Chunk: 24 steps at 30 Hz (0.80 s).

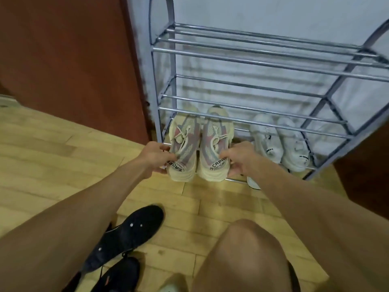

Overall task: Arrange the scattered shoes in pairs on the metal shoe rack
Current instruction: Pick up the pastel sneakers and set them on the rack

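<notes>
beige mesh sneakers (197, 144) gripped at heels, left hand (156, 157) and right hand (242, 159) each clutching one, kept side by side for bottom shelf of grey metal shoe rack (263, 60).

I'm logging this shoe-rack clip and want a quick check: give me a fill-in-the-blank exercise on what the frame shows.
1. The left hand and right hand each grip the heel of a ____ sneaker.
2. The white pair sits on the ____ shelf of the metal rack.
3. The black shoes lie on the ____.
4. Shoes on the upper shelves: ____.

Missing words: beige; bottom; floor; none
</notes>
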### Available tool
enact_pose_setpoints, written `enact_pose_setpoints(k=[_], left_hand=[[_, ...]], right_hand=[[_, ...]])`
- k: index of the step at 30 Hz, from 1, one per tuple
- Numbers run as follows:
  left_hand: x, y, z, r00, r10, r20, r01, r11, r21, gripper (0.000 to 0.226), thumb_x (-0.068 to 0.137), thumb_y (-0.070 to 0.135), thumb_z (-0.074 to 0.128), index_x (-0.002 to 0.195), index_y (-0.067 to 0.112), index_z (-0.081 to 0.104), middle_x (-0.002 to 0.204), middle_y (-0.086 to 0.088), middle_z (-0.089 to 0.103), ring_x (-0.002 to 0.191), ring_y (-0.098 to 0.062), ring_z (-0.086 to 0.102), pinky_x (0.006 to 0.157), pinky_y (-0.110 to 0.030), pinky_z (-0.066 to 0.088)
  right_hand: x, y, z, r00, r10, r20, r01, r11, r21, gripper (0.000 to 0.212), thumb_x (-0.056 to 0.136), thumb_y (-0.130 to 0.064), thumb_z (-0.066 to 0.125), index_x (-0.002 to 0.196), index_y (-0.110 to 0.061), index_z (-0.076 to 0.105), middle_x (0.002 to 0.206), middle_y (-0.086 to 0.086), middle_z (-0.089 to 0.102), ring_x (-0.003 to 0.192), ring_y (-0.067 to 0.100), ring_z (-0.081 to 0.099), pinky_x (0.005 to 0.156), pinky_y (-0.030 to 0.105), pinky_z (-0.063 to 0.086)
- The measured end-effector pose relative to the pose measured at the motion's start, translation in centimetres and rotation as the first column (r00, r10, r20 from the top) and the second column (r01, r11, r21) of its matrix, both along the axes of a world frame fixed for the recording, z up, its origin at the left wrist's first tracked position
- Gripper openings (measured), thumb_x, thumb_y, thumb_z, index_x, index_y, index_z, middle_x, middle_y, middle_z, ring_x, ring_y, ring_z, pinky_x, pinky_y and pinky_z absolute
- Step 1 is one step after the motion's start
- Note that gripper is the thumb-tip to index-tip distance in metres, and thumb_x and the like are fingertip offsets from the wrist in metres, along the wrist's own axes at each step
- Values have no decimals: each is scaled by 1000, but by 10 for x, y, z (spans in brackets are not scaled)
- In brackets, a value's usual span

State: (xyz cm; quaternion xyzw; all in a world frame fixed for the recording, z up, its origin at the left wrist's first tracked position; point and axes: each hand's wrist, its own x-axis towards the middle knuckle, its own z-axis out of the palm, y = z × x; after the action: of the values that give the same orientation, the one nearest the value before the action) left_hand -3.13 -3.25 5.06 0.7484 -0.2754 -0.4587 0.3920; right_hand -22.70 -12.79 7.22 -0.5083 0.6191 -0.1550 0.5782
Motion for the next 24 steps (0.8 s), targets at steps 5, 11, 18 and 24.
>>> enact_pose_setpoints(k=[5, 11, 18, 24], left_hand=[[16, -67, -16, 998, 28, 49, -27, 999, -19, 65, 80, 11, 75, 138, 4, 47, 101, -4, 63, 94, -22, 62, 78, -40, 56], [34, -124, -40, 994, 42, 100, -44, 999, 9, 56, 82, 12, 73, 133, 6, 50, 109, -10, 64, 95, -25, 63, 86, -45, 55], [41, -148, -58, 996, -8, 84, 0, 995, 104, 39, 91, 15, 62, 129, 9, 56, 116, -11, 64, 103, -28, 62, 89, -42, 54], [34, -141, -54, 993, -17, 117, 5, 995, 101, 35, 97, 24, 52, 130, 13, 56, 129, -11, 59, 113, -30, 58, 89, -39, 52]], right_hand=[[13, -56, -32, 998, -33, 60, 34, 999, -12, 17, 79, 3, 72, 73, -9, 61, 97, 15, 70, 85, 34, 71, 58, 48, 60], [29, -105, -65, 999, -22, 43, 20, 999, 43, 24, 75, -9, 78, 98, -6, 69, 108, 16, 72, 92, 35, 72, 71, 53, 60], [35, -123, -87, 998, -30, 63, 28, 999, 32, 12, 82, -13, 75, 83, -15, 63, 99, 15, 71, 87, 33, 71, 69, 43, 60], [37, -116, -88, 1000, -17, 20, 17, 1000, -12, 31, 89, -27, 69, 114, -10, 66, 108, 8, 66, 93, 24, 64, 79, 44, 60]])
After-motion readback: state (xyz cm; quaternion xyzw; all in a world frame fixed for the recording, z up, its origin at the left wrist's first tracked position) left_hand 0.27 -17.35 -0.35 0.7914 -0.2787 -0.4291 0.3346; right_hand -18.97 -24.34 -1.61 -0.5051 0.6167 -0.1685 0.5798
